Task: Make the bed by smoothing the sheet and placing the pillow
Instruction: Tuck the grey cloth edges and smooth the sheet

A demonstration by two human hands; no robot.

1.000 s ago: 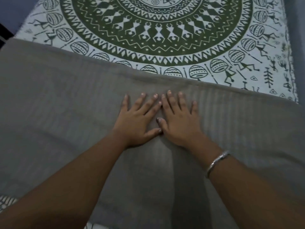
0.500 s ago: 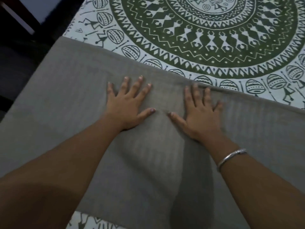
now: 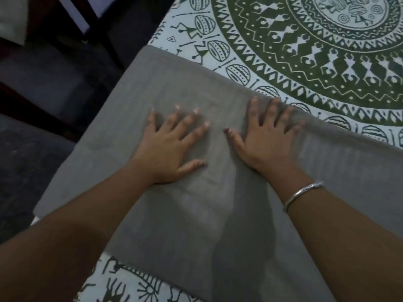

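**Both palms flat on the grey sheet**

A printed bedcover [image 3: 327,62] fills the upper right of the view. It is white with a large dark green mandala of zigzag bands and rings of dancing figures, and drum shapes and stick figures run round its border. More of the same print shows at the bottom edge, below the left forearm.

Across it lies the grey sheet [image 3: 196,225], a broad plain band that runs from the upper left corner of the bed down to the lower right. Its far edge crosses the mandala's border, and its left end reaches the side of the bed. The cloth looks mostly flat, with faint stripes and a soft shadow between the two arms.

Beside the bed on the left is a dark floor [image 3: 32,160], with the dark wooden frame [image 3: 104,38] of some piece of furniture above it. What the piece is cannot be told.

Two bare forearms reach in from the bottom of the view. The left hand [image 3: 170,149] rests palm down on the middle of the grey sheet, fingers straight and spread, gripping nothing. The right hand [image 3: 263,140] lies just beside it, apart from it, also flat and spread. Its fingertips are at the sheet's far edge and are slightly blurred.

A silver bangle [image 3: 302,192] circles the right wrist.
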